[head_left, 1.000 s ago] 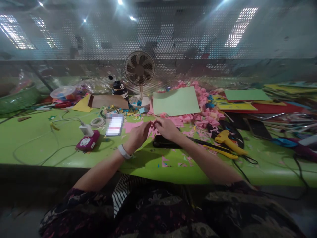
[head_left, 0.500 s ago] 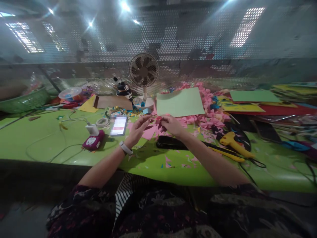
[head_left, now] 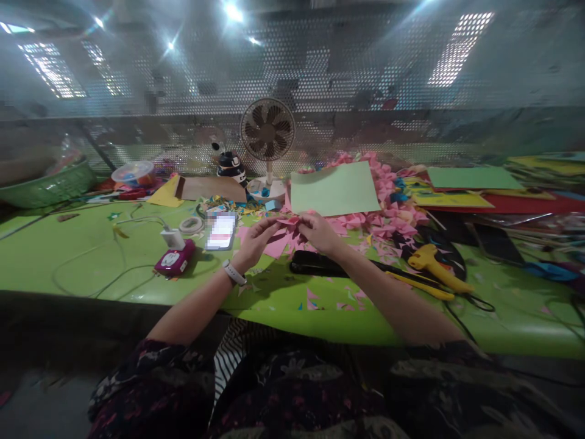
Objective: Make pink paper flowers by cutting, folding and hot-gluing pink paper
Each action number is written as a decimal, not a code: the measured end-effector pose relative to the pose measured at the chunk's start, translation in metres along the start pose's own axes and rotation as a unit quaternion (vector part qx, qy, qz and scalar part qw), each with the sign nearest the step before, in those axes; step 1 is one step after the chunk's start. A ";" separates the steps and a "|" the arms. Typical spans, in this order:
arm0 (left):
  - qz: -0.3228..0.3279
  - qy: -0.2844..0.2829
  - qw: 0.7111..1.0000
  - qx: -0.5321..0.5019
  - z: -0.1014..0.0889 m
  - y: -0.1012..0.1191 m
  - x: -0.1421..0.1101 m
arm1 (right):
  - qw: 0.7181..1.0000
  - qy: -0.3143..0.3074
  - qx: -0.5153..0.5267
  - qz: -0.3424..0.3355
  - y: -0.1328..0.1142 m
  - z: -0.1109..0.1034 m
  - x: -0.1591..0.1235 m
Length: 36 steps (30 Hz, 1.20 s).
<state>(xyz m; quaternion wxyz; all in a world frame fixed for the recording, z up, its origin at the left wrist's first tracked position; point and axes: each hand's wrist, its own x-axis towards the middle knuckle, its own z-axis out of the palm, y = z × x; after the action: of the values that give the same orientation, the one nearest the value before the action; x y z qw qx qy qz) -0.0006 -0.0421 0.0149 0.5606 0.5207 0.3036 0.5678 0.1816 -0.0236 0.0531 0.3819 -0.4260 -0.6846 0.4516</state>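
Observation:
A small folded piece of pink paper [head_left: 289, 222] is stretched between my two hands, above the table. My left hand [head_left: 259, 236], with a white watch on its wrist, pinches the paper's left side. On the other side, my right hand [head_left: 319, 231] has thumb and fingers closed on the paper's right end. Beneath them lie flat pink paper pieces [head_left: 276, 246]. A black hair straightener [head_left: 315, 263] rests under my right forearm. Just behind the hands, a pale green sheet [head_left: 333, 190] lies against a heap of pink paper pieces [head_left: 397, 221].
A lit phone [head_left: 221, 231] and a purple power block [head_left: 174, 258] with cables lie to the left. The yellow glue gun [head_left: 436, 268] is at the right. A small fan [head_left: 267, 129] stands at the back. Coloured sheets [head_left: 473, 178] are stacked at the far right.
My fingers have shifted slightly on the pink paper, and more of it shows between them. The whole view has moved a little to the right.

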 end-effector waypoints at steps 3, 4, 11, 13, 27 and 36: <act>-0.005 0.001 1.000 -0.006 -0.001 -0.001 0.000 | 1.000 0.003 -0.015 -0.009 0.001 0.000 0.000; -0.006 0.002 1.000 -0.009 -0.001 -0.001 0.000 | 1.000 0.005 -0.017 -0.010 0.001 0.000 0.000; -0.005 -0.007 1.000 -0.008 -0.002 0.000 0.000 | 1.000 -0.001 -0.027 -0.010 0.002 0.000 0.000; -0.005 -0.004 1.000 -0.012 -0.002 -0.001 0.000 | 0.999 0.001 -0.033 -0.012 0.001 0.000 0.000; -0.009 0.001 1.000 -0.022 -0.001 -0.001 0.000 | 0.998 -0.003 -0.044 -0.036 0.009 -0.001 0.003; -0.008 0.000 0.999 -0.033 -0.002 -0.003 0.001 | 0.997 -0.008 -0.066 -0.036 0.010 -0.001 0.002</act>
<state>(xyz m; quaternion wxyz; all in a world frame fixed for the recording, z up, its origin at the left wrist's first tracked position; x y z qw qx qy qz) -0.0013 -0.0396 0.0118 0.5820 0.4994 0.2886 0.5732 0.1844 -0.0192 0.0448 0.3635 -0.4222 -0.7306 0.3948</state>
